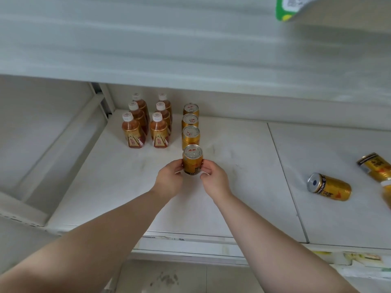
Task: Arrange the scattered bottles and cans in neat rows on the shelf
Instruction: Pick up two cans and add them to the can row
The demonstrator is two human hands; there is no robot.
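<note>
On the white shelf (pixel 232 187) several brown bottles (pixel 135 132) with white caps stand in two rows at the back left. Right of them three gold cans (pixel 190 135) stand upright in a line running front to back. A fourth gold can (pixel 192 158) stands upright at the front of that line, gripped between my left hand (pixel 169 179) and my right hand (pixel 212 179), one on each side. A gold can (pixel 330 187) lies on its side at the right. Another lying can (pixel 375 167) is farther right, at the frame edge.
An upper shelf (pixel 190 49) overhangs the back of the shelf. A green and white package (pixel 292 7) sits at the top right. A metal frame and side panel (pixel 63 144) bound the left. The shelf's front edge (pixel 190 246) carries price strips.
</note>
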